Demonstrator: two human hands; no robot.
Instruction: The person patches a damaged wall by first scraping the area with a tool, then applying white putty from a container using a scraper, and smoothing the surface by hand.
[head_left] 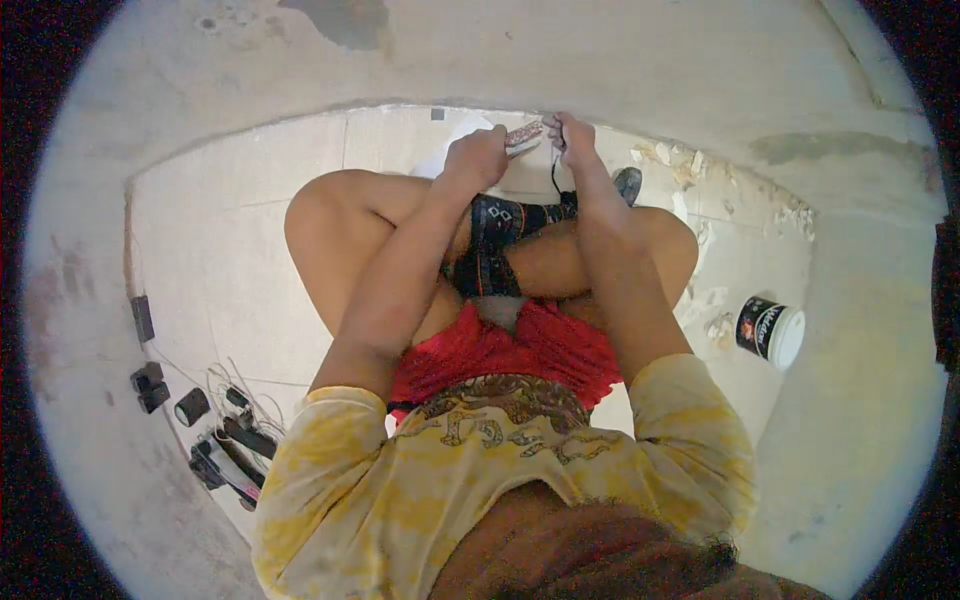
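Observation:
My left hand is closed around one end of a small flat piece, speckled reddish brown with a pale lower edge. Its exact kind is too small to tell. Just right of that piece's free end is my right hand, its fingers curled in; whatever they may hold is too small to make out. A thin dark cord or strap runs below the right fingers toward my crossed legs. Beyond my left hand, a white rounded object rests on the floor, partly hidden by my hand and knee.
Flaked plaster or paint chips lie along the wall at right. A white bucket with a dark label is nearer on that side. Black devices and tangled cables lie at lower left. Pale walls border the tiled floor.

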